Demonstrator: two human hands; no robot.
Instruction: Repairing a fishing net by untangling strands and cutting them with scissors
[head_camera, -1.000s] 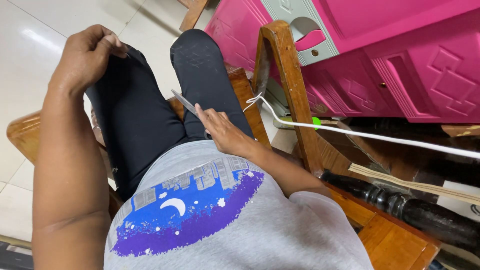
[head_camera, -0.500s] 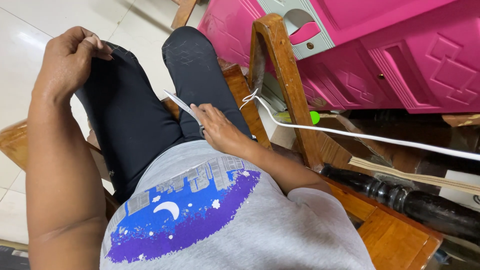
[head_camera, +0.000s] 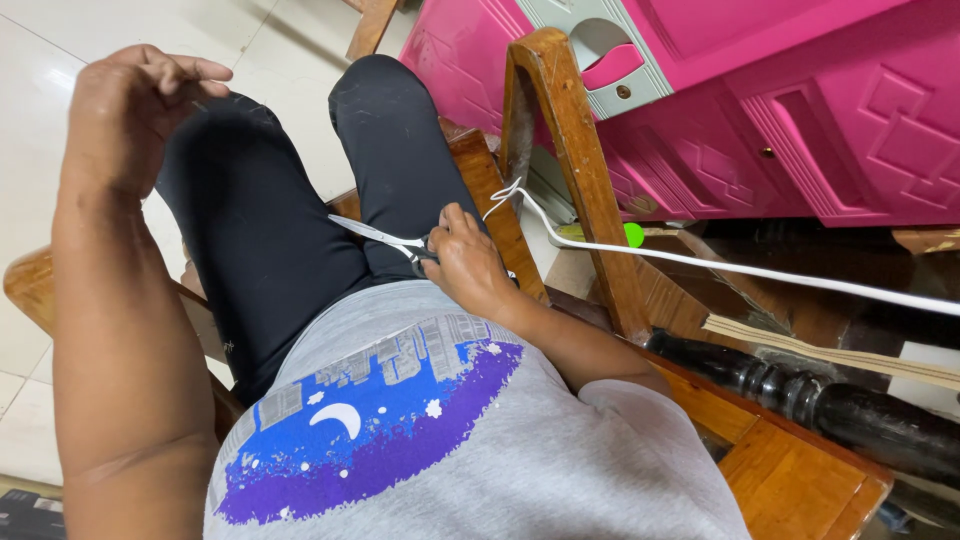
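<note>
I sit on a wooden chair (head_camera: 570, 140), looking down at my lap in black trousers and a grey shirt with a blue and purple print. My right hand (head_camera: 470, 265) rests on my right thigh, closed around the handles of a pair of metal scissors (head_camera: 375, 236) whose blades point left across my legs. My left hand (head_camera: 135, 110) is raised over my left knee, fingertips pinched together; whatever they pinch is too thin to see. A white cord (head_camera: 700, 262) runs from the chair's armrest off to the right.
A pink plastic cabinet (head_camera: 800, 110) with a grey handle panel stands close on the right. A dark turned wooden post (head_camera: 830, 405) and a light wooden slat (head_camera: 830, 350) lie behind the chair. Pale floor tiles (head_camera: 40, 60) spread to the left.
My left hand has drifted slightly left and up with its fingers still pinched. My right hand with the scissors has lowered a little onto the thigh.
</note>
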